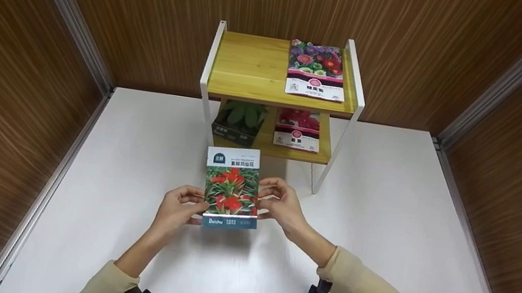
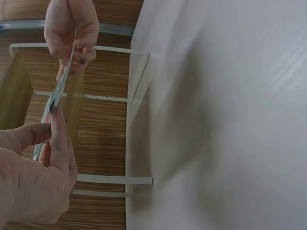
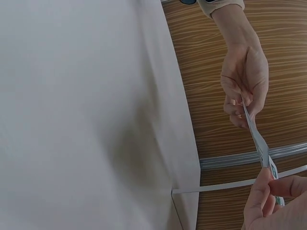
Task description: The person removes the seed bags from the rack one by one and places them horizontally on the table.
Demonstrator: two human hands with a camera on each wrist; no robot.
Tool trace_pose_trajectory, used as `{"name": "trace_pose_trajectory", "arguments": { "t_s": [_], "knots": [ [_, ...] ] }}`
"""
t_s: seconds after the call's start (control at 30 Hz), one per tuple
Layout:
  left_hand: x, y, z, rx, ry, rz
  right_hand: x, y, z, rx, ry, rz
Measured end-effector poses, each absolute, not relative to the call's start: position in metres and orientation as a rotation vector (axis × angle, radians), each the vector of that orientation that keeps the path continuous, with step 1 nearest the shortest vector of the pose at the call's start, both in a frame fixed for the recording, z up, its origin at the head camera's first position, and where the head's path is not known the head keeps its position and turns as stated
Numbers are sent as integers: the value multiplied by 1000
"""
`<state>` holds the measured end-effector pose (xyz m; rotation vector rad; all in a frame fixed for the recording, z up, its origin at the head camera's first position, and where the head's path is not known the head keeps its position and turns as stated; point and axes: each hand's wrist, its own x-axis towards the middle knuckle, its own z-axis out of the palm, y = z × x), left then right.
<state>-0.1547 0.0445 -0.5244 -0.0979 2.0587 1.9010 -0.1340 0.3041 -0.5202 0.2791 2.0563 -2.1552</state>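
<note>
A flower seed packet (image 1: 231,188) with red blooms, a white top band and a blue bottom band is held up in front of the shelf. My left hand (image 1: 175,210) pinches its left edge between thumb and fingers. On the opposite edge, my right hand (image 1: 283,206) pinches it the same way. Both wrist views show the packet nearly edge-on and slightly bent, off the white table. In the left wrist view the left hand (image 2: 41,177) is nearest; in the right wrist view the right hand (image 3: 278,203) is.
A two-tier wooden shelf (image 1: 252,65) with white metal frames stands behind. One pink-banded packet (image 1: 317,72) lies on its top tier at right. The lower tier bears a dark leafy packet (image 1: 239,121) and another pink-banded packet (image 1: 297,130). Wood-grain walls (image 1: 157,7) surround the white table (image 1: 388,196).
</note>
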Motion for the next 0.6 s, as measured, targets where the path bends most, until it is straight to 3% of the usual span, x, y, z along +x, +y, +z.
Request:
{"name": "trace_pose_trajectory", "arguments": {
  "t_s": [0.6],
  "knots": [
    [-148,37,-547,-107,2128,1803,-124,297,-558,296,2011,-2151]
  ]
}}
